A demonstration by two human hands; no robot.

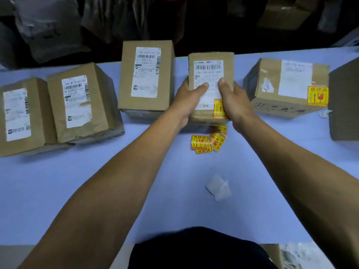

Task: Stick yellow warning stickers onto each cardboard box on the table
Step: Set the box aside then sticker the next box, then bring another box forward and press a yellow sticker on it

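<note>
between both hands [208, 100], thumbs on top, a stickered box [210, 65].

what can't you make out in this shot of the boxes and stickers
Head view:
- Sticker on the held box: partly covered by the right hand.
- Dark box at far right: cut off by the frame edge; top face unseen.
- Loose stickers: overlapping, count unclear.
- Label on the stickered box: washed out, unreadable.
- Left hand: fingers hidden behind the held box.

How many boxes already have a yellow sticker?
2: the box held in both hands, and the box to its right. The three on the left show none; far-right box unclear.
</note>
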